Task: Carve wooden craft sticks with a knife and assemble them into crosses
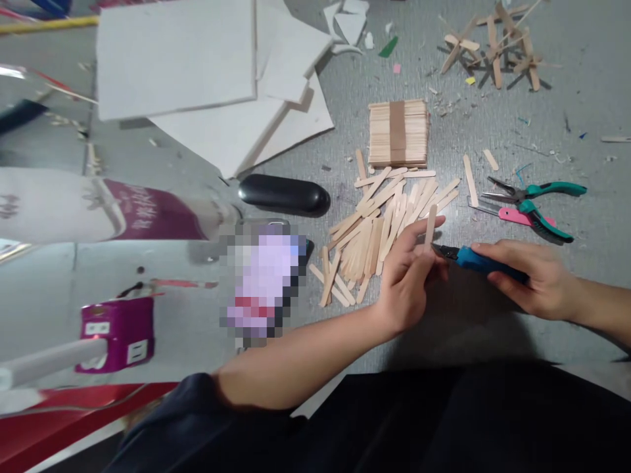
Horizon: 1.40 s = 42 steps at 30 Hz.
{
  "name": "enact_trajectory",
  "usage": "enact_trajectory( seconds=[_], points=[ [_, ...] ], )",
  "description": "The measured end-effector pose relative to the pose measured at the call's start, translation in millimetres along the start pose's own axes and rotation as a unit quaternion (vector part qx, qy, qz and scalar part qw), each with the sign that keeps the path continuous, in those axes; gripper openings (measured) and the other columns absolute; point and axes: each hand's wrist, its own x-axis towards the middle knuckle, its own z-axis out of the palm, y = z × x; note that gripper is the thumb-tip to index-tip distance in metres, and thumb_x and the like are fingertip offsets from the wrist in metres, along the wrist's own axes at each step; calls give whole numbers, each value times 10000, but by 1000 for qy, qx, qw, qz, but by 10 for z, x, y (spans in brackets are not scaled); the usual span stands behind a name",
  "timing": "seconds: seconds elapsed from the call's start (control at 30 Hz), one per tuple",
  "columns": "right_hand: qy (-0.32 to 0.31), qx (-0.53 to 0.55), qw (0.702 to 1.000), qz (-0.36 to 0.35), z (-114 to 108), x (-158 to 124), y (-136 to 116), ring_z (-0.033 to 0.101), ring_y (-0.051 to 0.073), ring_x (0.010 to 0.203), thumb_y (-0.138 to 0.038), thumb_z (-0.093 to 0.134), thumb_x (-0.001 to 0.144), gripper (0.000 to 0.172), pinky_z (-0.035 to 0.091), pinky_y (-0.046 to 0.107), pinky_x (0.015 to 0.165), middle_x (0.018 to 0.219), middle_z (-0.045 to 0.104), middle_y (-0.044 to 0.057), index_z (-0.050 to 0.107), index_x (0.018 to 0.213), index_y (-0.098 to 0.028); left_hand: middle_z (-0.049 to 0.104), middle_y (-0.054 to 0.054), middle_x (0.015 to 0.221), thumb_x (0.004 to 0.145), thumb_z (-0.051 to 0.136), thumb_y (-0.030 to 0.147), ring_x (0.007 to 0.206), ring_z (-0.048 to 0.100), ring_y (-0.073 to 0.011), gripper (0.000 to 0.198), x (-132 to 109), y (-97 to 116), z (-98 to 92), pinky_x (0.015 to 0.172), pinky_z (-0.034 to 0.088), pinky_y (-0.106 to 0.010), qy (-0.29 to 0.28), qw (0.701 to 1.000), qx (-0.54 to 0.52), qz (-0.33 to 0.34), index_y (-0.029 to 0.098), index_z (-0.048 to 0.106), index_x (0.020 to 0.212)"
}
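Note:
Between the fingers of my left hand (407, 279) a wooden craft stick (430, 226) is held nearly upright. My right hand (537, 272) is closed around the blue handles of a cutting tool, which looks like pliers or nippers (486, 260). The dark jaws of that tool meet the lower part of the stick, beside my left fingertips. Whether the jaws are closed on the wood I cannot tell. Just beyond my left hand lies a loose heap of craft sticks (365, 246). Behind the heap sits a bundle of sticks (414, 135) bound by a brown paper band.
Teal-handled long-nose pliers (530, 197) lie across a pink-handled tool (522, 215) at the right. Stick assemblies (495, 49) stand at the back right. White boards (177, 59), a black case (283, 194), a phone (269, 276), a bottle (148, 207) and a purple box (118, 332) occupy the left.

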Motion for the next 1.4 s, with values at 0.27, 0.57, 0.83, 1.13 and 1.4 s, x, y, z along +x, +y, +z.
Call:
enact_trajectory(
  seconds=[0.27, 0.57, 0.83, 1.13, 1.4],
  points=[
    [4, 25, 1000, 1, 99, -73, 48, 748, 215, 867, -220, 651, 1223, 626, 620, 338, 758, 1089, 801, 42, 568, 1828, -359, 665, 52, 695, 1171, 741, 503, 584, 611, -134, 438, -25, 1, 11, 573, 492, -235, -1, 1000, -15, -18, 241, 675, 1515],
    [-6, 16, 1000, -24, 15, 36, 8, 761, 198, 845, -185, 697, 1184, 755, 659, 313, 766, 1086, 798, 33, 509, 1886, -391, 676, 32, 705, 1152, 788, 559, 555, 625, -134, 435, -24, -41, 35, 532, 492, -254, 41, 999, -5, 9, 237, 736, 1441],
    [6, 1, 1000, -26, 31, 24, 20, 804, 210, 865, -214, 710, 1188, 704, 691, 327, 780, 1095, 835, 51, 564, 1861, -363, 689, 49, 647, 1163, 752, 542, 511, 598, -124, 462, 30, -54, 15, 527, 450, -249, 42, 999, 14, 0, 207, 699, 1477],
    [85, 65, 985, 131, 57, -5, 52, 906, 303, 1067, -467, 732, 1200, 410, 755, 483, 983, 1301, 929, 88, 793, 1582, -330, 893, -1, 872, 1001, 791, 363, 539, 728, -138, 583, 214, -23, -58, 536, 537, -264, 12, 998, -56, -1, 169, 598, 1516],
    [81, 115, 980, 143, 67, 17, 53, 858, 243, 876, -513, 730, 1204, 404, 709, 410, 829, 1114, 904, 51, 803, 1554, -325, 893, -33, 962, 1038, 834, 491, 702, 839, -185, 464, 277, 21, -63, 619, 645, -301, 14, 997, -80, -7, 198, 643, 1344]
  ],
)
